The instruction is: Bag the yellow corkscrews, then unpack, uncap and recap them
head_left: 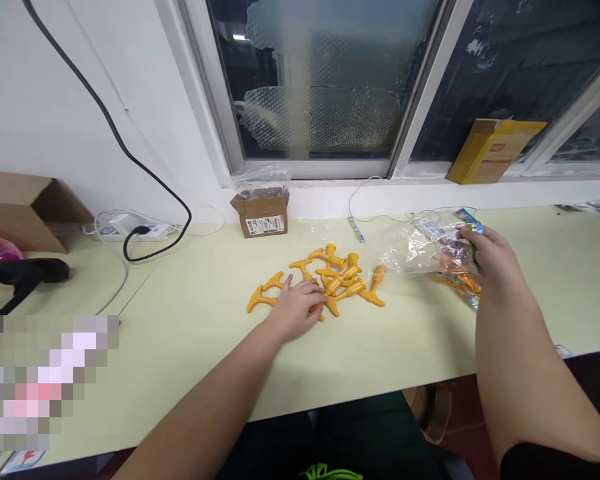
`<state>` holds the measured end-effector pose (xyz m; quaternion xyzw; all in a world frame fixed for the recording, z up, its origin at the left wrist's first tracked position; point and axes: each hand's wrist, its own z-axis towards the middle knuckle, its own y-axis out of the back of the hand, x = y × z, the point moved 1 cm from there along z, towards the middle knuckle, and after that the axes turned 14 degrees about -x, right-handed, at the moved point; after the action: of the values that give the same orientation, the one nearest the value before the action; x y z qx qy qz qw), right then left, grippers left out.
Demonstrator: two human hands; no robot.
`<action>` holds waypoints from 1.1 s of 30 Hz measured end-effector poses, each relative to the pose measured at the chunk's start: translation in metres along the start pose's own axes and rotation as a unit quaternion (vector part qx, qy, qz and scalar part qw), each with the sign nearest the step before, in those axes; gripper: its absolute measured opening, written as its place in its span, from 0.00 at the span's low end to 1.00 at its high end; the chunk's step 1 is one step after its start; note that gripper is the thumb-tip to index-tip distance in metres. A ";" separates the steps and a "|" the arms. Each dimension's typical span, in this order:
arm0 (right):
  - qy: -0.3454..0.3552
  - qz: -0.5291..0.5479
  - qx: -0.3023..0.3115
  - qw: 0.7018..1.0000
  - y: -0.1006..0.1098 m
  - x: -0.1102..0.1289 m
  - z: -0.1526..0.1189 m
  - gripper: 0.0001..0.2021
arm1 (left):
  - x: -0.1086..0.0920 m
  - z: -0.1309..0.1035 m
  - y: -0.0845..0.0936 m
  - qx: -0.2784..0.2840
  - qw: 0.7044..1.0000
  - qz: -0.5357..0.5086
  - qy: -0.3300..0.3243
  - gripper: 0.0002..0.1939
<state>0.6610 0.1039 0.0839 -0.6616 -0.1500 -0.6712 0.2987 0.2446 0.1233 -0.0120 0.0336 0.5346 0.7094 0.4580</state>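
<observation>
A loose pile of yellow plastic T-shaped pieces (351, 272), with ribbed round ends, lies in the middle of the table. My left hand (296, 307) rests palm down over the pile's near left side, fingers spread and touching some pieces. Under the palm, parts of the pile are hidden. To the right, my right hand (490, 253) pinches the edge of a clear plastic bag (413, 248), whose crumpled film stretches left towards the pile. Below that bag lies a colourful packet with orange contents (459, 283), partly covered by film and hand.
A small brown carton (261, 215) with plastic film in its top stands by the wall. Behind the cable (160, 177) is a power strip (155, 231). A larger cardboard box (25, 207) sits left, and a yellow box (497, 152) leans on the window sill.
</observation>
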 end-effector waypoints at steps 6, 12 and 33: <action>-0.006 0.052 -0.016 0.998 0.002 -0.016 0.004 0.05 | 0.001 -0.001 0.001 -0.040 0.999 -0.027 -0.002 0.13; -0.080 0.073 0.137 0.985 -0.031 -0.041 -0.029 0.15 | 0.005 0.003 0.004 -0.148 0.921 -0.335 0.136 0.27; -0.173 -0.013 0.339 0.925 -0.060 -0.102 -0.079 0.17 | 0.039 0.008 0.043 -0.198 0.765 -0.477 0.385 0.26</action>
<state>0.5565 0.1235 -0.0110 -0.6249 -0.4265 -0.4589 0.4657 0.2001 0.1552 0.0081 -0.5934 0.4605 0.4428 0.4896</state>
